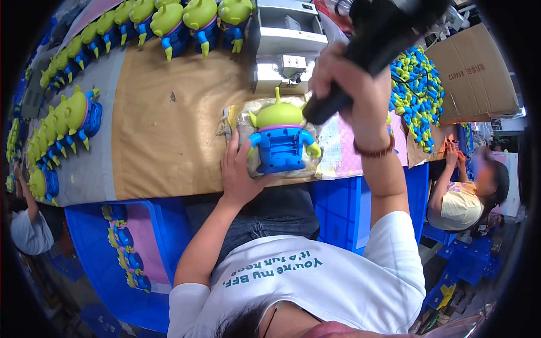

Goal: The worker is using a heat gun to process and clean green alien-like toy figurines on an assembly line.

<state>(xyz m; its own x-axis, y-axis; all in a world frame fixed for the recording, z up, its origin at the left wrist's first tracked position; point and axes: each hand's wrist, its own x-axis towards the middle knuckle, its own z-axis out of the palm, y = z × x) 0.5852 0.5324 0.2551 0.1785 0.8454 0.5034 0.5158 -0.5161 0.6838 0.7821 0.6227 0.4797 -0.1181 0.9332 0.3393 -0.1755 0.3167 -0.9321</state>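
A green and blue alien toy figure [280,147] lies on a plastic-wrapped pad [242,121] at the table's front edge. Its back faces up, showing an uncovered battery compartment. My left hand [239,172] holds the figure by its left side, with the thumb along its lower edge and the fingers by its arm. Raised above the figure's right side, my right hand [355,84] is closed round a black hand-held power tool [377,39]. The tool's narrow end comes down close to the figure's head and shoulder; whether they touch I cannot tell.
Rows of matching alien figures [200,25] stand at the back and left. A white machine [287,50] sits behind the pad. Small green and blue parts [417,96] are heaped at the right near a cardboard box [473,73]. Blue bins [163,231] stand below; a co-worker [468,194] sits at right.
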